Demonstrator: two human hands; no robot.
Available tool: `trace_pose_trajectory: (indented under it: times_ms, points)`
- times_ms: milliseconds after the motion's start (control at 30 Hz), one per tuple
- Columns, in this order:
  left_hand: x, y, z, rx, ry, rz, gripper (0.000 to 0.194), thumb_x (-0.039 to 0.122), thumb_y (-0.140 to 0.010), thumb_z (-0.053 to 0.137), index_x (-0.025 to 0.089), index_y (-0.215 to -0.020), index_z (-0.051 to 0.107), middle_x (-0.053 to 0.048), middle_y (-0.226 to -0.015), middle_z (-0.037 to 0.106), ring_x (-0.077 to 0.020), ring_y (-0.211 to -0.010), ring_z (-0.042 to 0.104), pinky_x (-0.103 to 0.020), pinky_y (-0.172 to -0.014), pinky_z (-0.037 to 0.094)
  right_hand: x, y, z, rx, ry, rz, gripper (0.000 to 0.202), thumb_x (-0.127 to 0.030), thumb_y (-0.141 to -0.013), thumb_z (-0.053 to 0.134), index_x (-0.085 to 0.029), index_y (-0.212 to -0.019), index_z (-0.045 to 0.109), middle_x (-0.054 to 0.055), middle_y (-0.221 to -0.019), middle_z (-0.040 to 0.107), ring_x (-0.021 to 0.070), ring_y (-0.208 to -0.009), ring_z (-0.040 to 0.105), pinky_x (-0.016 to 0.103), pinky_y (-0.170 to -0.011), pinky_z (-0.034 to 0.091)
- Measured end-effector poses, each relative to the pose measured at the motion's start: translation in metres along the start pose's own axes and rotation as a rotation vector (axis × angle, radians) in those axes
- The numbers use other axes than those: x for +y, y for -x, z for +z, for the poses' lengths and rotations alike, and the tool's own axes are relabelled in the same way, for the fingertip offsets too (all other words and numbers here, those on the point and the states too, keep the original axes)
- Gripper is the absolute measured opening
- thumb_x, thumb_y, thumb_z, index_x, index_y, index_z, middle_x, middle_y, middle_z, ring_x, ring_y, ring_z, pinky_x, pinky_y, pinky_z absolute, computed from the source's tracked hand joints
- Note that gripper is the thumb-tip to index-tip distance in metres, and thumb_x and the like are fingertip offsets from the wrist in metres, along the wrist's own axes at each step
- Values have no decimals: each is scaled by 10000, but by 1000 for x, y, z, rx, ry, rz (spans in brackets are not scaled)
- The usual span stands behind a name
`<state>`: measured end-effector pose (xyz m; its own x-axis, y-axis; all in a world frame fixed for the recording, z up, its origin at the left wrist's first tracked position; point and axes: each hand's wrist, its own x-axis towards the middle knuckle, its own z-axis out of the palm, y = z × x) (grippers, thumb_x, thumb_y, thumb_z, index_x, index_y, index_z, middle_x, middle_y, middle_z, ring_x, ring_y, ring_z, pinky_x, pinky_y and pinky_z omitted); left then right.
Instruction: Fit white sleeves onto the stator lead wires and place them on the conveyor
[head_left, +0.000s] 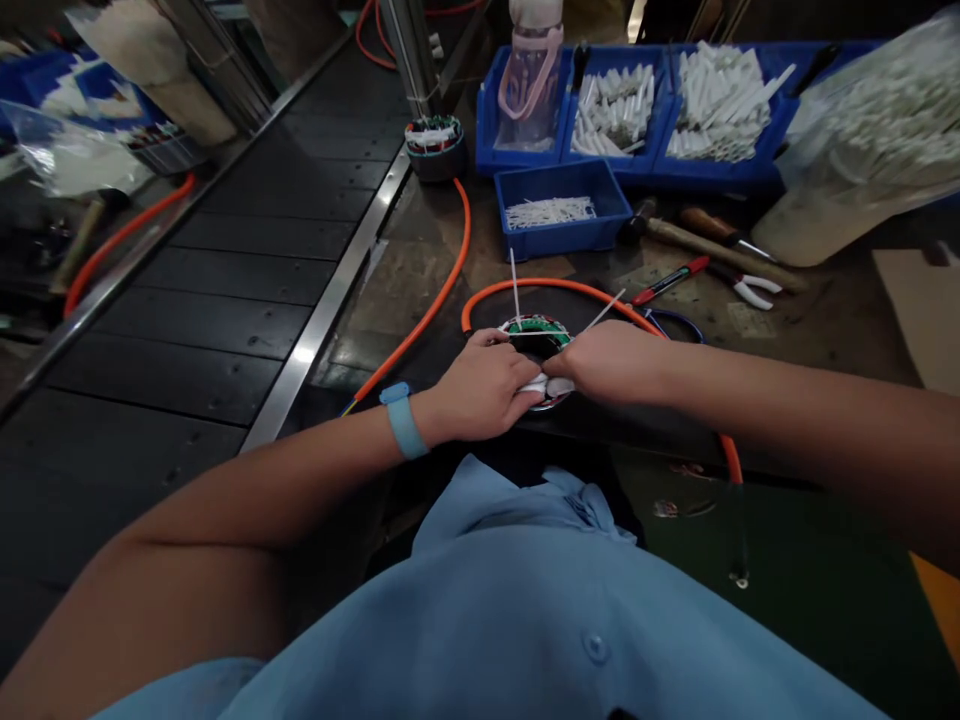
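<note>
A round wound part (pixel 553 330) with green, red and white on its rim lies on the dark workbench in front of me. My left hand (pixel 491 385) is closed at its left side, fingers and thumb pressed on white sleeving (pixel 534 384) at the near rim. From the right, my right hand (pixel 607 362) reaches over the same rim, fingers closed at the white pieces; what its fingertips hold is too small to make out. Thin white ties (pixel 515 290) stick up from the part. An orange cable (pixel 540 283) curves round behind it.
Behind stand a small blue bin (pixel 562 240) of white ties and larger blue bins (pixel 525 160) with white tubes and a bottle. A hammer (pixel 712 245), red pen (pixel 670 281) and pliers (pixel 750 288) lie right. Another wound part (pixel 436 160) sits beside the conveyor (pixel 255 265) at left.
</note>
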<state>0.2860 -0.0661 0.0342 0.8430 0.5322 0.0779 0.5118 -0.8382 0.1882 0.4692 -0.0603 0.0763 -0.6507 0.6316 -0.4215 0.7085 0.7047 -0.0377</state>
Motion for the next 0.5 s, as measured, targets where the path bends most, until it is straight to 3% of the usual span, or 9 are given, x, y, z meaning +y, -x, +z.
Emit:
trace_pose_trajectory:
  times_ms: [133, 200, 267, 367, 400, 500]
  points:
    - [7, 2, -5, -17, -73, -19, 225, 310, -877, 472, 138, -930, 606, -70, -835, 632, -215, -852, 553, -409, -934, 342, -6, 8, 5, 74, -48, 72, 272, -135, -820, 452, -180, -943, 690, 105, -760, 691, 206, -688, 639, 251, -524, 332]
    - [8, 5, -6, -33, -38, -9, 243, 319, -901, 441, 155, -972, 607, -61, -844, 633, -206, -831, 552, -385, -890, 376, -3, 18, 16, 197, -157, 80, 267, -165, -826, 465, -199, -965, 691, 90, -795, 701, 213, -726, 648, 259, -568, 388]
    - [6, 8, -4, -8, -15, -20, 264, 325, -918, 417, 167, -1025, 600, -59, -876, 635, -198, -842, 551, -378, -895, 381, 8, 30, 33, 442, -360, 127, 260, -205, -833, 478, -216, -992, 684, 62, -861, 708, 202, -779, 651, 266, -641, 442]
    - [4, 11, 3, 42, -2, -30, 287, 328, -925, 408, 172, -1089, 583, -62, -916, 632, -195, -875, 548, -386, -942, 360, 28, 45, 69, 888, -632, 347, 256, -236, -840, 484, -203, -1019, 664, 49, -960, 695, 190, -858, 640, 292, -755, 481]
    - [3, 12, 5, 51, 4, -26, 294, 331, -925, 405, 171, -1101, 579, -63, -925, 630, -196, -885, 546, -389, -955, 353, 33, 47, 81, 962, -671, 391, 251, -231, -830, 497, -195, -1019, 658, 53, -973, 688, 194, -877, 635, 309, -783, 485]
    - [1, 13, 7, 54, 31, -13, 312, 331, -927, 398, 178, -1147, 557, -60, -955, 626, -197, -917, 542, -390, -970, 344, 34, 47, 107, 917, -720, 282, 289, -175, -790, 528, -192, -1060, 629, 62, -1017, 661, 199, -932, 613, 350, -848, 484]
